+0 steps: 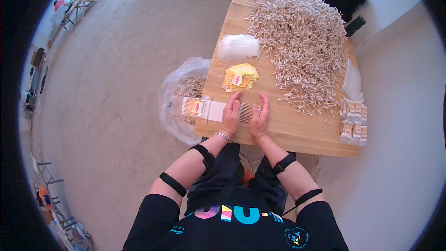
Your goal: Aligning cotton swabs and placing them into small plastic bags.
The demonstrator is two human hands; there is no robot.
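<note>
Near the table's front edge, a row of cotton swabs [245,112] lies side by side between my two hands. My left hand [231,116] is at one end of the row and my right hand [260,119] at the other, palms facing, fingers fairly straight, the swabs held between them. Left of my left hand is a white strip [214,111], and beside it a clear packet of swabs with an orange label [192,107] reaches past the table edge. Beyond my hands sits a stack of yellow printed cards [240,77]. Swab ends at my palms are partly hidden.
A large heap of loose cotton swabs [302,37] covers the table's far and right part. Clear plastic bags [239,47] lie behind the cards. Filled packets [353,120] stand at the right corner. An open plastic sack [168,83] with swabs sits left of the table [297,135].
</note>
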